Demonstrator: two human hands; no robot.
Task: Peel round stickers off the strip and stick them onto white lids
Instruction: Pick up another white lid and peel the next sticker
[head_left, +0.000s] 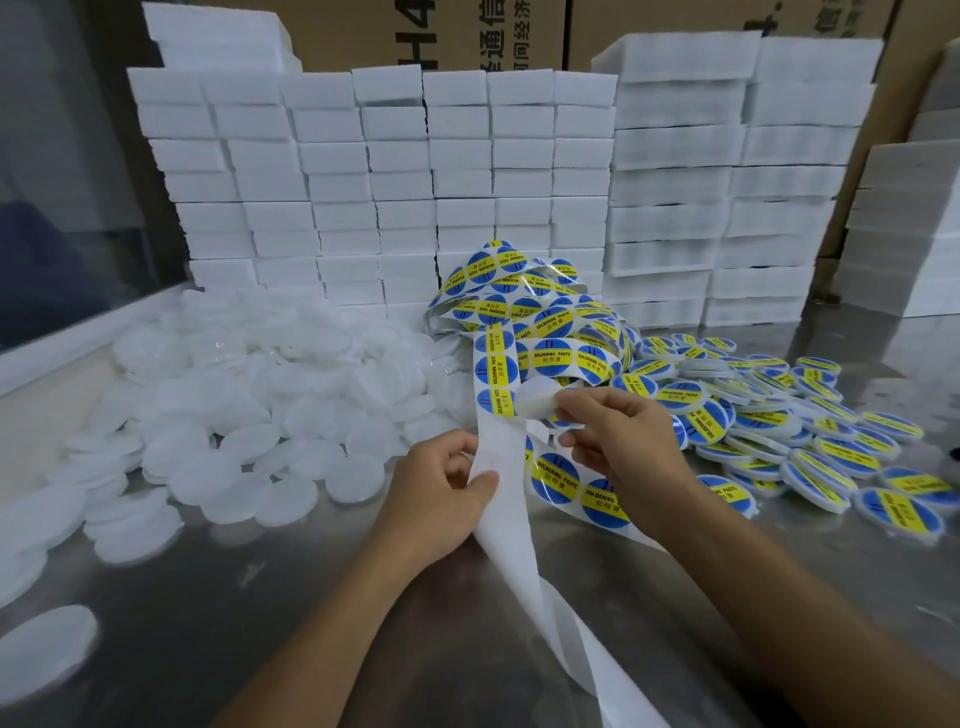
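A white backing strip (511, 519) runs from a tangled heap of blue-and-yellow round stickers (540, 317) down past the table's front edge. My left hand (441, 493) pinches the bare strip just below the lowest sticker (496, 402). My right hand (618, 441) pinches a round sticker (537, 397) half peeled from the strip, its white back facing me. Plain white lids (270, 395) lie piled to the left. Lids with stickers on them (810, 436) lie heaped to the right.
Stacks of white foam blocks (467, 187) wall off the back of the steel table (249, 613), with cardboard boxes (467, 31) behind them. A few loose white lids (47, 649) lie near the front left corner.
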